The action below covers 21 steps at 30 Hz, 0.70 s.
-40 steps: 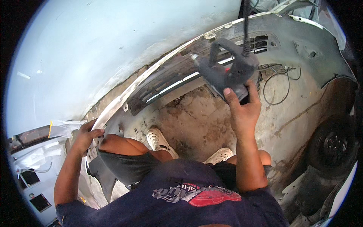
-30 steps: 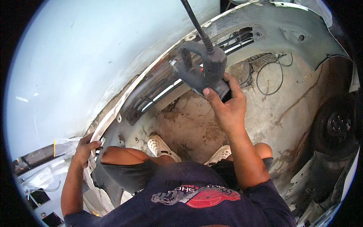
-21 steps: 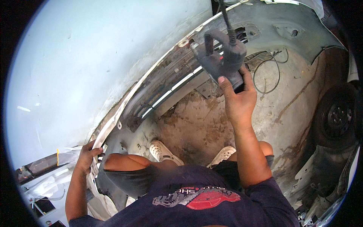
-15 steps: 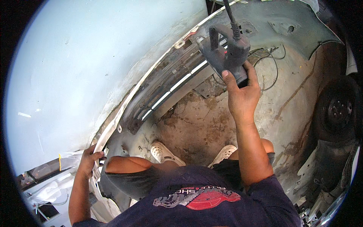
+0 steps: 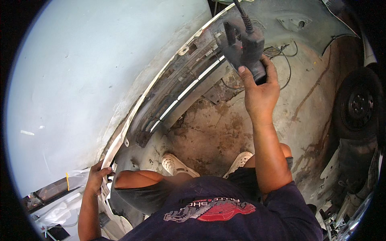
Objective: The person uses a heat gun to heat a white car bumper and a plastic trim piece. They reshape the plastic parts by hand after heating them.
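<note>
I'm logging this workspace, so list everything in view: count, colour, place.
Power tool: one, dark grey, upper centre
Cord: one, black, top centre
Curved panel: one, grey, lower left to upper right
Slotted grille: one, dark, upper centre
Loose cable: count unclear, dark, mid right
Wheel: one, black, far right
Large surface: one, pale blue, upper left
Plastic sheeting: count unclear, clear, lower left
Further parts: count unclear, mixed, lower right
Floor: one, stained brownish, centre
Shoes: two, cream, lower centre
Shirt: one, navy, bottom centre
Shorts: one pair, black, lower centre
Left hand: one, bare, gripping panel's rim
Right hand: one, bare, holding power tool
</note>
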### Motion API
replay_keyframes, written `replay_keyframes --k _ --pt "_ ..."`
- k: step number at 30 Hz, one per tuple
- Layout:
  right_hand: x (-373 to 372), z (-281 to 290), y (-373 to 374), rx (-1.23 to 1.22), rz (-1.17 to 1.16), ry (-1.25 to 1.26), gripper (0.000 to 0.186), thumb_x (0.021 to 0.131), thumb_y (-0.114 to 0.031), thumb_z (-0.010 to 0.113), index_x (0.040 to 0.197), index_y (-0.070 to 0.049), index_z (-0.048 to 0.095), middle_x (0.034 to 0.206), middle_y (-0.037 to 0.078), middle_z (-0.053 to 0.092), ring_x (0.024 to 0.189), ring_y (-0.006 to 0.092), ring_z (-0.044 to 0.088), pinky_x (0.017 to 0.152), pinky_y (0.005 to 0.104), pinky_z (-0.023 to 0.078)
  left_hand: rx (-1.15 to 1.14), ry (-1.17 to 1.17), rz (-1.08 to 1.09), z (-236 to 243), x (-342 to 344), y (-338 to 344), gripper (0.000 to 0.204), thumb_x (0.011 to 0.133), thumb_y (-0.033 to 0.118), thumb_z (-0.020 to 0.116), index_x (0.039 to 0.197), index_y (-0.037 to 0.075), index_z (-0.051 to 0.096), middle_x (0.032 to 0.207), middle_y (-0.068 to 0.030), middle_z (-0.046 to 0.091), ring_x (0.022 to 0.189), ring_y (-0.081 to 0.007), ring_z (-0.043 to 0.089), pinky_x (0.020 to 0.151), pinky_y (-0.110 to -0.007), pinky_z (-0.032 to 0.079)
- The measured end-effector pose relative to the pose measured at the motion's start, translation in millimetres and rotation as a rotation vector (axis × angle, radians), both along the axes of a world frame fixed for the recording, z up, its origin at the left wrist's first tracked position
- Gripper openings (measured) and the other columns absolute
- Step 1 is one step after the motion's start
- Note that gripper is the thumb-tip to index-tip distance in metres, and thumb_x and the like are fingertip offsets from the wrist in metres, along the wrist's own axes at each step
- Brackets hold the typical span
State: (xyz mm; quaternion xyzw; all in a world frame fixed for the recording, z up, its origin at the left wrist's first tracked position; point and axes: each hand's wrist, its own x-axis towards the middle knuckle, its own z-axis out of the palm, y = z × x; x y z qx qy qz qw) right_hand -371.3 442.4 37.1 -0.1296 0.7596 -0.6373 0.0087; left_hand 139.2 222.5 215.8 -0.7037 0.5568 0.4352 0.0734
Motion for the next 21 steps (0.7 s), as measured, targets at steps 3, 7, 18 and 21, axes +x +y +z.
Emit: replay_keyframes --k 3,7,18,21 --pt "-4 0 1 -0.016 -0.011 0.0 0.056 0.086 -0.016 0.092 0.134 0.003 0.07 0.126 0.021 0.073 0.112 0.0315 0.072 0.1 0.0392 0.056 0.012 0.028 0.007 -2 6 -2 0.059 0.087 0.019 0.079 0.142 0.0 0.068 0.104 -0.0088 0.075 0.088 -0.0211 0.074 0.076 -0.036 0.059" --pt "-7 -1 4 -0.007 -0.019 0.016 0.056 0.086 -0.016 0.092 0.134 0.003 0.069 0.127 0.021 0.072 0.112 0.031 0.072 0.1 0.0389 0.056 0.011 0.038 0.004 -2 6 -2 0.054 0.087 0.019 0.079 0.136 -0.002 0.07 0.102 -0.009 0.075 0.087 -0.0203 0.074 0.076 -0.035 0.059" --pt "-5 -1 5 0.037 0.052 0.004 0.059 0.086 -0.017 0.093 0.135 0.003 0.069 0.128 0.021 0.072 0.115 0.0317 0.071 0.103 0.0402 0.056 -0.027 -0.016 -0.034 3 -8 3 0.053 0.089 0.02 0.079 0.136 -0.002 0.07 0.101 -0.0084 0.074 0.086 -0.0201 0.073 0.073 -0.035 0.057" --pt "-1 -5 3 0.036 0.078 -0.02 0.059 0.085 -0.017 0.093 0.136 0.002 0.069 0.127 0.02 0.072 0.116 0.0313 0.071 0.104 0.0405 0.055 -0.011 0.016 -0.035 2 -1 0 0.053 0.09 0.019 0.079 0.138 -0.002 0.07 0.103 -0.0088 0.074 0.086 -0.0202 0.073 0.073 -0.034 0.057"
